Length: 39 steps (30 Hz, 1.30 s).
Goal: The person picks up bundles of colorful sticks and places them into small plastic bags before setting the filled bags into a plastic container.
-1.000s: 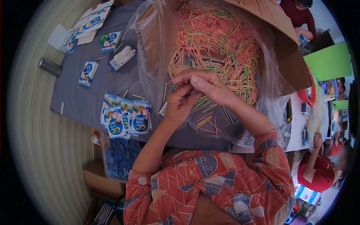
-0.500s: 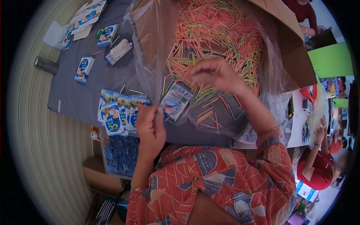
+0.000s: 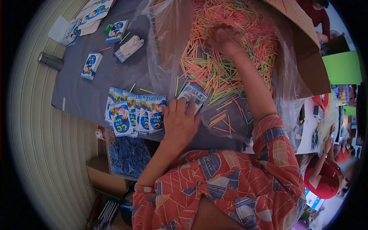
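Over the row of blue-and-white packets on the grey table edge, my left hand lies with its fingers spread, fingertips on a single silver-blue packet. Its palm faces down beside the rightmost packet of the row. My right hand reaches into the heap of pink, yellow and green sticks in the open carton; its fingers are bent down into the sticks, and what they hold, if anything, is hidden.
Clear plastic lines the cardboard carton. Small boxes, a box with white plastic and a metal flask stand at left. A bin of blue pieces sits below. Other people are at far right.
My right hand has moved up and deeper over the sticks. My left hand has shifted right and flattened; one more packet shows at the row's right end.
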Tool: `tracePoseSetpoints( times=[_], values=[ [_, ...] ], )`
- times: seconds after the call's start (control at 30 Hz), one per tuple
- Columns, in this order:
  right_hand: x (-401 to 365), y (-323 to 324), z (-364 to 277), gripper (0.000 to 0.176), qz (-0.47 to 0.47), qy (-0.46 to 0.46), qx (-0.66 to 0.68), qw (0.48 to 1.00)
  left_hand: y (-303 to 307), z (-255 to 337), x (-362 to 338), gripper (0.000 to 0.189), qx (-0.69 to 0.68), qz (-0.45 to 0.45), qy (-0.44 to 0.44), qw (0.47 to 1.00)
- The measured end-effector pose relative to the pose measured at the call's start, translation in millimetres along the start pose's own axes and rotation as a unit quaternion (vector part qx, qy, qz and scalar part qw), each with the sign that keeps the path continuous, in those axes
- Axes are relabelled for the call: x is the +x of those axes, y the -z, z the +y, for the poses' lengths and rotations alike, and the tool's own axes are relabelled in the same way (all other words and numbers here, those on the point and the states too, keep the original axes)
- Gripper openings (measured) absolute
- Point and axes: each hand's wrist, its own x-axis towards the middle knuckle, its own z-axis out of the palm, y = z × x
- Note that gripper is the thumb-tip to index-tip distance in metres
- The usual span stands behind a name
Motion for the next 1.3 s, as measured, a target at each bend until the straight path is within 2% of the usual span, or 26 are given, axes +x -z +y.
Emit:
tracePoseSetpoints(
  times=[0.03,0.07,0.13,0.27,0.37,0.43,0.57,0.63,0.67,0.77,0.8,0.83,0.87,0.9,0.93,1.07,1.1,1.17,1.2,1.23,1.3],
  values=[
    [2,5,-1,0.062,-0.061,-0.011,-0.011,0.998,-5,2,3,0.038,0.066,-0.039,0.003,0.997],
    [-1,7,1,0.062,-0.059,-0.013,-0.011,0.998,-8,2,2,0.038,0.065,-0.037,0.0,0.997],
    [-7,8,2,0.054,0.079,-0.018,0.029,0.996,-12,3,0,0.041,0.104,-0.043,-0.016,0.993],
    [23,11,28,0.053,0.106,-0.025,0.13,0.986,-9,7,1,0.04,0.095,-0.047,-0.018,0.994],
    [47,14,28,0.056,0.071,-0.063,0.133,0.986,-6,8,4,0.039,0.068,-0.05,-0.012,0.996],
    [61,11,16,0.061,0.011,-0.069,0.033,0.997,-10,3,5,0.04,0.076,-0.034,-0.015,0.996],
    [83,2,1,0.061,-0.008,-0.113,0.076,0.991,-11,10,4,0.035,0.09,-0.046,-0.006,0.995],
    [75,5,-7,0.049,0.045,-0.087,0.004,0.995,-19,10,1,0.029,0.157,-0.044,-0.019,0.986],
    [64,0,-15,0.049,0.032,-0.082,0.006,0.996,-20,12,-3,0.029,0.157,-0.055,-0.01,0.986],
    [68,-10,-1,0.044,0.023,-0.08,0.22,0.972,-23,16,-7,0.025,0.176,-0.061,-0.028,0.982],
    [67,-14,6,0.043,0.026,-0.079,0.288,0.954,-28,13,-10,0.024,0.141,-0.023,-0.036,0.989],
    [69,-19,15,0.041,0.028,-0.075,0.355,0.931,-30,11,-11,0.023,0.106,0.017,-0.044,0.993],
    [82,-22,24,0.04,0.028,-0.068,0.422,0.904,-28,10,-10,0.023,0.112,0.02,-0.037,0.993],
    [91,-26,33,0.038,0.022,-0.057,0.489,0.87,-22,9,-10,0.024,0.043,0.038,-0.021,0.998],
    [98,-30,41,0.036,0.015,-0.045,0.556,0.83,-15,7,-11,0.024,-0.023,0.058,-0.006,0.998],
    [117,-45,88,0.031,0.002,-0.02,0.774,0.633,-3,6,-4,0.021,-0.079,0.066,0.048,0.993],
    [109,-41,87,0.031,0.009,-0.018,0.772,0.635,-6,9,-4,0.021,-0.041,0.053,0.044,0.997],
    [81,-33,75,0.01,-0.072,0.073,0.913,0.395,-15,13,-6,0.021,-0.012,0.041,0.023,0.999],
    [76,-36,72,0.003,-0.092,0.106,0.919,0.367,-20,11,-9,0.023,0.031,0.0,0.022,0.999],
    [72,-40,69,0.005,-0.111,0.14,0.923,0.341,-23,12,-9,0.024,0.073,-0.038,0.02,0.996],
    [54,-37,53,0.014,-0.091,0.097,0.946,0.297,-22,13,-8,0.023,0.072,-0.024,0.007,0.997]
  ],
)
